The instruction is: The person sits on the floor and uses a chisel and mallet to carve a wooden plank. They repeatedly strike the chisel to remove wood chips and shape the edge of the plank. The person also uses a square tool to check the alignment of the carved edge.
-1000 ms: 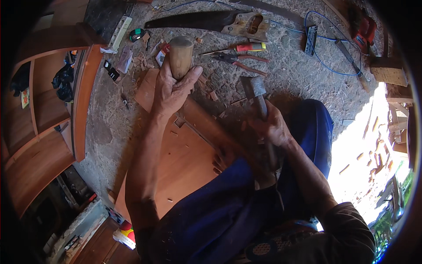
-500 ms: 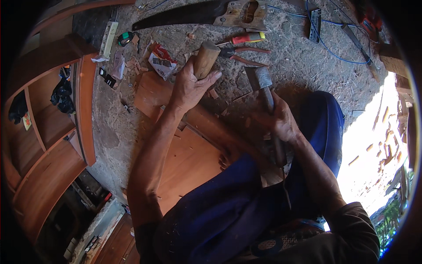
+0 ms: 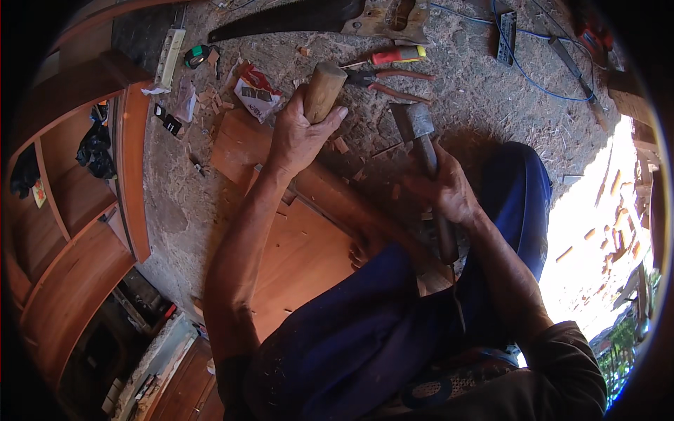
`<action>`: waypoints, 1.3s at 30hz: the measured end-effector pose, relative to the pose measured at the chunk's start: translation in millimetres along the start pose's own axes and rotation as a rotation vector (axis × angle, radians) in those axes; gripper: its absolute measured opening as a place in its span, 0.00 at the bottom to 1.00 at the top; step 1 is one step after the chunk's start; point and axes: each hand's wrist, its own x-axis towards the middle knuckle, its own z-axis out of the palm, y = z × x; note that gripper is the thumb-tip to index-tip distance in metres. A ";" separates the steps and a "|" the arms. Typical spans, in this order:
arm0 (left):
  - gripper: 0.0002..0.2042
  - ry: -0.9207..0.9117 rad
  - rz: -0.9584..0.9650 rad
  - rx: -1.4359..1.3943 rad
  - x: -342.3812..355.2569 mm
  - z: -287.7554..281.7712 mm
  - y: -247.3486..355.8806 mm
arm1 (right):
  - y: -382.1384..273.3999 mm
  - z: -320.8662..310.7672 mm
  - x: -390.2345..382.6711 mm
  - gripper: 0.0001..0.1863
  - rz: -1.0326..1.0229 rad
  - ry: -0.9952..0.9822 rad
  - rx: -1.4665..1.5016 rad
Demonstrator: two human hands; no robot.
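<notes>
My left hand (image 3: pixel 302 137) is closed around a thick, round wooden handle (image 3: pixel 325 91), which looks like a chisel's. Its top points up and away from me. Whatever lies below the grip is mostly hidden by my hand and wrist. My right hand (image 3: pixel 453 189) grips the shaft of a hatchet (image 3: pixel 414 123), whose steel head is blocky on one side and flares thin toward the left. The hatchet is apart from the wooden handle. Under my left forearm lies a reddish-brown wooden panel (image 3: pixel 295 252), with a long wooden frame piece (image 3: pixel 344 200) along its far side.
A handsaw (image 3: pixel 295 21), a screwdriver (image 3: pixel 398 55) and pliers (image 3: pixel 400 81) lie beyond my hands. At left are a tape measure (image 3: pixel 197 56), a power strip (image 3: pixel 168 59), a torn packet (image 3: pixel 256 91) and a wooden cabinet (image 3: pixel 133 175). A blue cable (image 3: pixel 533 91) crosses the floor at right.
The floor tools sit slightly higher in view, and my left hand with the wooden handle has shifted slightly left. Both grips stay the same; the hatchet has barely moved.
</notes>
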 end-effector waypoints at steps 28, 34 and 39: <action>0.18 0.029 -0.006 -0.117 -3.8 1.7 -8.2 | -0.7 -0.3 6.7 0.20 0.037 -0.020 -0.101; 0.18 0.020 -0.004 -0.080 -3.1 -0.7 -5.9 | -3.3 -0.5 7.0 0.21 0.013 -0.006 -0.080; 0.19 0.044 0.008 -0.073 -4.9 1.8 -4.3 | -0.7 -1.8 8.1 0.22 0.017 -0.017 -0.059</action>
